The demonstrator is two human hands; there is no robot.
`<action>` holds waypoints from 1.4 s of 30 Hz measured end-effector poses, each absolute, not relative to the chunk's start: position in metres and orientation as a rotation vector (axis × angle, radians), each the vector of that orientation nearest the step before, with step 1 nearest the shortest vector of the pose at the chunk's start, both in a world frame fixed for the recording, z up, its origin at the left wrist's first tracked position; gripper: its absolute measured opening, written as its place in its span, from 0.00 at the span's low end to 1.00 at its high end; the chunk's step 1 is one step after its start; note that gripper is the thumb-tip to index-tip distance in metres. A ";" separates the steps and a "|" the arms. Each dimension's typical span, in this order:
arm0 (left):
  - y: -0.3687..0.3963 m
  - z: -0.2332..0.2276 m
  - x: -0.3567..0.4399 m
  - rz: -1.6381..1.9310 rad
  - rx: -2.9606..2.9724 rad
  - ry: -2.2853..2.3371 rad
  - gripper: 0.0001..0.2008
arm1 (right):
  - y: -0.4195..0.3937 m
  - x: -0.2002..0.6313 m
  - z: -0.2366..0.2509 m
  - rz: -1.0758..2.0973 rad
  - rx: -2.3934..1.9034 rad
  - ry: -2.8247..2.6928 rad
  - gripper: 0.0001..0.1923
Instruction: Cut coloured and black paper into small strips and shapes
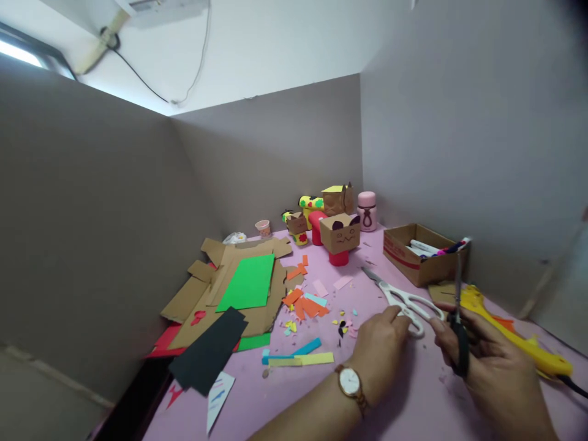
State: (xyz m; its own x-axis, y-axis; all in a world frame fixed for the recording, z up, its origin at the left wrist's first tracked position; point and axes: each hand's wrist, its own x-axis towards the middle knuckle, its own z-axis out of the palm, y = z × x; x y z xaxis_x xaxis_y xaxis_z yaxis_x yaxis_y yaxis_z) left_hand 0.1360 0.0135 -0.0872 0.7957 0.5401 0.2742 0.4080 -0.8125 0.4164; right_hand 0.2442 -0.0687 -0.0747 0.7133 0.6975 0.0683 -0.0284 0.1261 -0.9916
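My right hand [491,367] grips a pair of black-handled scissors [458,318] with the blades pointing up. My left hand [381,349], with a wristwatch [350,383], rests on the pink table [285,404], fingers curled. Its fingertips lie against the handle of white scissors [407,302] that sit flat on the table between the two hands. Whether those fingers grip anything is hidden. Small coloured paper scraps [305,304] are scattered just left of the left hand.
A yellow glue gun [523,346] lies to the right. An open cardboard box of markers [422,252] sits behind it. Cardboard pieces with green [248,282] and black paper [209,358] lie left. Cardboard animal figures [340,236] and a pink bottle [366,211] stand at the back.
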 end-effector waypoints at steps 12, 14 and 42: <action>0.048 -0.052 -0.052 0.500 2.505 1.585 0.11 | -0.070 0.253 -0.111 0.515 -1.489 -0.753 0.26; 0.045 -0.052 -0.058 0.468 2.508 1.583 0.10 | -0.070 0.251 -0.109 0.513 -1.517 -0.756 0.26; 0.115 -0.054 -0.002 0.072 2.758 1.298 0.12 | -0.065 0.242 -0.093 0.503 -1.654 -0.754 0.31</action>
State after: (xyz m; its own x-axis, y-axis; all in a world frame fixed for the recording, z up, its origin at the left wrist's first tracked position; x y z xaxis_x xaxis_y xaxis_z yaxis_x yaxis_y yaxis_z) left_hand -0.0022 0.1152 -0.0538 0.6371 0.7708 0.0033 0.7665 -0.6340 0.1030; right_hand 0.2421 -0.0653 -0.0929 0.6974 0.7129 0.0742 0.2062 -0.1003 -0.9734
